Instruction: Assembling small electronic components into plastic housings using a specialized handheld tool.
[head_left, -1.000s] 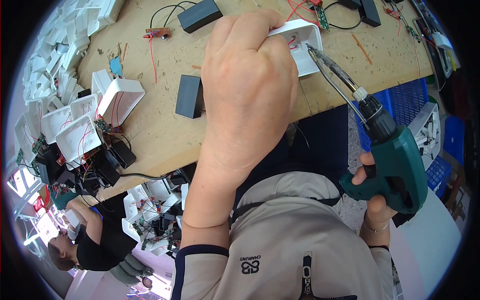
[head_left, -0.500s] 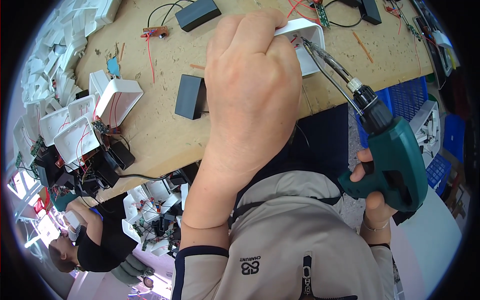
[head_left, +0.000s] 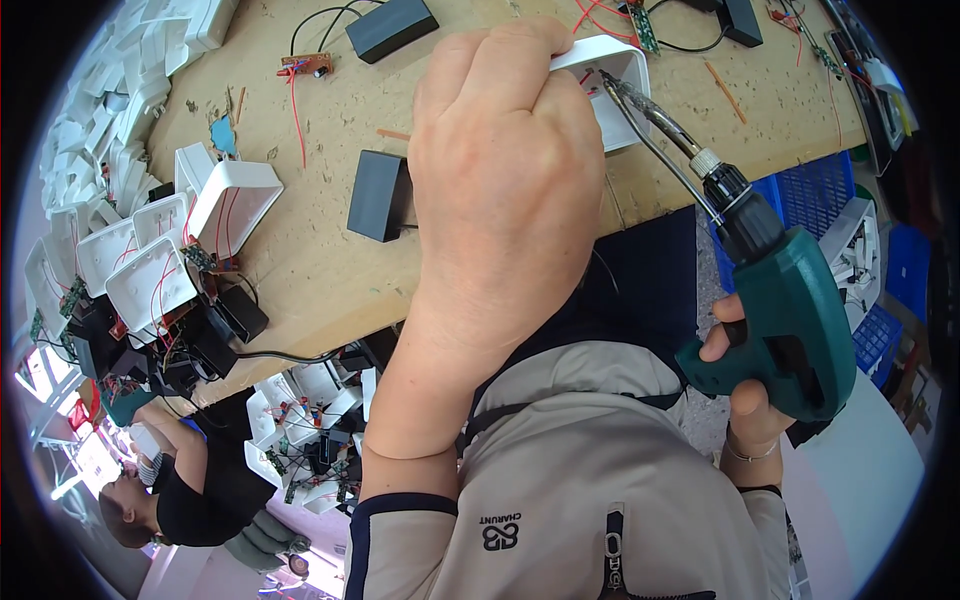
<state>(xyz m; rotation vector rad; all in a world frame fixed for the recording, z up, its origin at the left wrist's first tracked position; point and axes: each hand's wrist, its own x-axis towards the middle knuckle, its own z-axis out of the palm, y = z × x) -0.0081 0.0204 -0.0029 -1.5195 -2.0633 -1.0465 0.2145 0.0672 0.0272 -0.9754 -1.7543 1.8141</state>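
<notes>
Low on the right, the right hand [head_left: 754, 412] is wrapping around a green soldering gun [head_left: 805, 290]. Farther forward, the left hand [head_left: 508, 145] is pinching one side of a white case [head_left: 604, 54] over the table [head_left: 318, 250], its fingertips mostly hidden. Compared with a second ago, the tip [head_left: 606, 80] is reaching deeper into the case, now sitting just beside red leads [head_left: 588, 76]; contact I cannot tell. That shift suggests the work is passing from lining up to close work. Beyond, a green board [head_left: 642, 26] and a black box [head_left: 392, 28] are lying apart.
</notes>
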